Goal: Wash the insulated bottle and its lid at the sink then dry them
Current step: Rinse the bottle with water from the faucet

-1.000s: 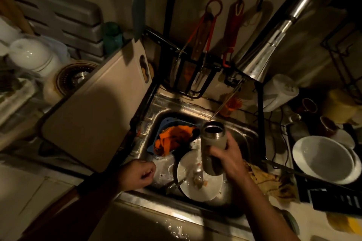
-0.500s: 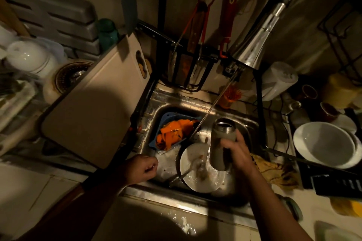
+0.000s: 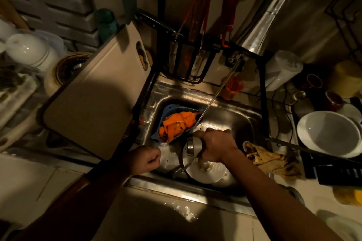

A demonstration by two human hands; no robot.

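Tipped since a second ago: bottle (image 3: 193, 146) now on its side, mouth left, over the plate (image 3: 205, 174) in the sink (image 3: 195, 94). My right hand (image 3: 213, 144) grips it. Left hand (image 3: 146, 159) clenched, nothing visible inside. Rinsing, I judge; lid unseen, drying still to do.

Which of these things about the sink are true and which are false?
1. The right hand grips the bottle. True.
2. The bottle stands upright. False: it is tipped sideways, with its mouth toward the left.
3. A white plate lies in the sink. True.
4. The blue basket holds green scraps. False: they are orange.
5. The left hand holds the bottle too. False: it is a fist at the sink's left edge, apart from the bottle.
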